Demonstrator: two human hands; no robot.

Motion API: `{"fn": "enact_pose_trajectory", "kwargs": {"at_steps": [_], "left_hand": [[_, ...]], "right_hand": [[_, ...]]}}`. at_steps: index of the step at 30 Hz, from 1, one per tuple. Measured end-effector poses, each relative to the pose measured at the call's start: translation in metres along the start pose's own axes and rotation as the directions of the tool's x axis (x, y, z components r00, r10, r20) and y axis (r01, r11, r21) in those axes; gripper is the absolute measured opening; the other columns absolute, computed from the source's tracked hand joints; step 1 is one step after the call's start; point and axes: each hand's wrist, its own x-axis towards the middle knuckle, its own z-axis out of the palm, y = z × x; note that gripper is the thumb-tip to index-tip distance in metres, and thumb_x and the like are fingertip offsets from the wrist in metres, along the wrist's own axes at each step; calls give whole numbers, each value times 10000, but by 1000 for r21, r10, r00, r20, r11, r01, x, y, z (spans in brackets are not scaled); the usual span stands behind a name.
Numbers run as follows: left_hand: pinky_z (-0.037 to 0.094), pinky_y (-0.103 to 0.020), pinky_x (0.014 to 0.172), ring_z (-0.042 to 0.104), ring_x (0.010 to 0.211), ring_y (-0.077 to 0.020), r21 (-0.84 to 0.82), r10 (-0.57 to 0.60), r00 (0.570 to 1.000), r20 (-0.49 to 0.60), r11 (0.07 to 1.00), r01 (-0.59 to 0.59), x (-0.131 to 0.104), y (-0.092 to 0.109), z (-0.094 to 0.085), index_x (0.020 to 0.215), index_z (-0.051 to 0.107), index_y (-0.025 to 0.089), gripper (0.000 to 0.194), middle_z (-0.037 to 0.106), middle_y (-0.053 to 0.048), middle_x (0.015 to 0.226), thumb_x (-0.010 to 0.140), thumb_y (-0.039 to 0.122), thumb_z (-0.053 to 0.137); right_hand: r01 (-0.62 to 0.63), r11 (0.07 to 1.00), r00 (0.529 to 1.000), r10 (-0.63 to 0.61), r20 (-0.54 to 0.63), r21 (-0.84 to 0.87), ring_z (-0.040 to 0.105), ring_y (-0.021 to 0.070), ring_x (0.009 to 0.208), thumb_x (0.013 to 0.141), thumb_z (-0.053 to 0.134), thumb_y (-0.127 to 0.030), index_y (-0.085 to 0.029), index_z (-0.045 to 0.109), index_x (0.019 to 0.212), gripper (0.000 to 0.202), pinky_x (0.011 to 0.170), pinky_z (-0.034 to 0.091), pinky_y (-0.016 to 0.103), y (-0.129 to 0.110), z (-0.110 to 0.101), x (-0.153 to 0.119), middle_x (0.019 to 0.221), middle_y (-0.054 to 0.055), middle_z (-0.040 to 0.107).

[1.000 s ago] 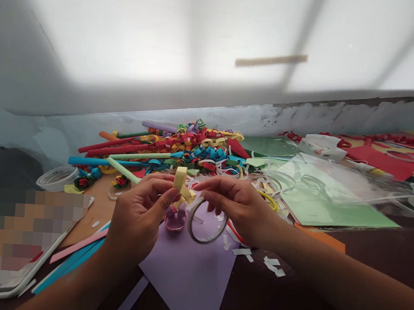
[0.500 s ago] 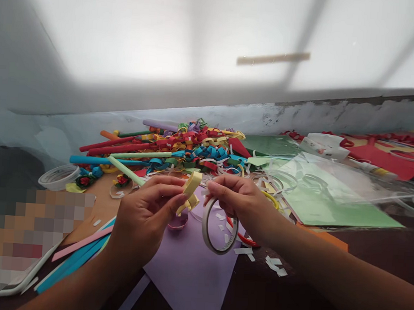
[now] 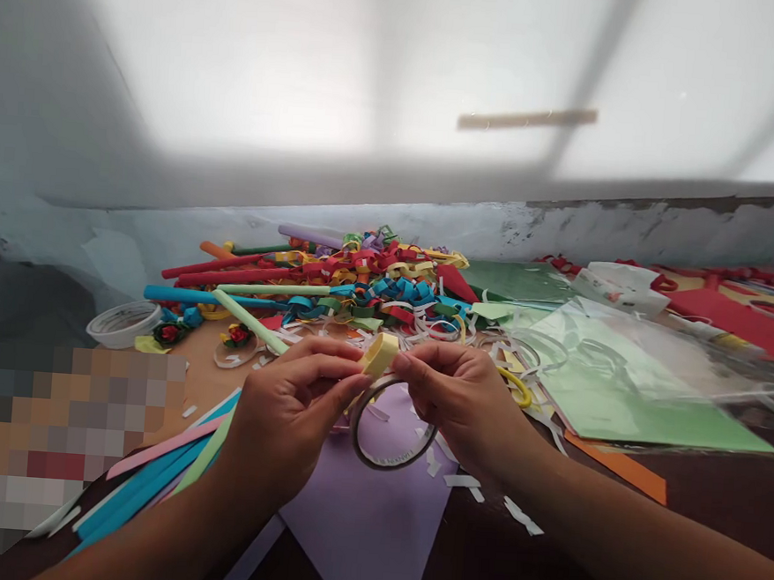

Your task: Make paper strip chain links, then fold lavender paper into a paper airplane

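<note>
Between the thumb and fingers of my left hand is a yellow paper loop, held up above a purple sheet. My right hand holds a roll of tape, which hangs below its fingers like an upright ring. The right thumb and fingertips meet the right side of the yellow loop. Any strip of tape between the fingertips is too small to make out. Small white paper scraps lie on the purple sheet and the dark table beside it.
Behind my hands lies a heap of colourful paper chains with rolled paper sticks. A clear plastic tub stands at left, near blue paper strips. Light green sheets under plastic lie at right.
My hands have come together, bringing the right fingertips and tape roll against the yellow paper loop. The loop has turned, and the tape roll has shifted left. The view has shifted slightly.
</note>
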Motion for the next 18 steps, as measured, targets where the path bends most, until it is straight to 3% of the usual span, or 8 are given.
{"fn": "enact_pose_trajectory", "kwargs": {"at_steps": [8, 12, 18], "left_hand": [[574, -246, 634, 695, 894, -197, -143, -146, 988, 42, 978, 150, 1, 3, -1, 776, 794, 250, 91, 732, -34, 916, 811, 322, 752], [551, -222, 628, 681, 870, -181, -211, -211, 973, 96, 951, 227, 3, 3, -1, 804, 782, 250, 108, 718, -19, 845, 829, 348, 744], [564, -217, 747, 668, 954, -162, -86, -41, 997, 72, 995, 47, 0, 2, -2, 794, 786, 254, 74, 696, -24, 977, 838, 269, 728]], "right_hand": [[-7, 1000, 992, 5, 126, 16, 302, 70, 478, 704, 834, -542, -172, 740, 679, 383, 457, 211, 243, 6, -1, -1, 489, -55, 445], [38, 999, 984, -31, 176, -39, 343, 71, 532, 731, 847, -447, -184, 800, 812, 279, 486, 246, 236, 2, -3, -3, 597, -22, 562], [60, 994, 996, -53, 76, -91, 294, 58, 502, 665, 891, -326, -183, 803, 756, 191, 461, 225, 232, -9, 0, -5, 570, -35, 554]]}}
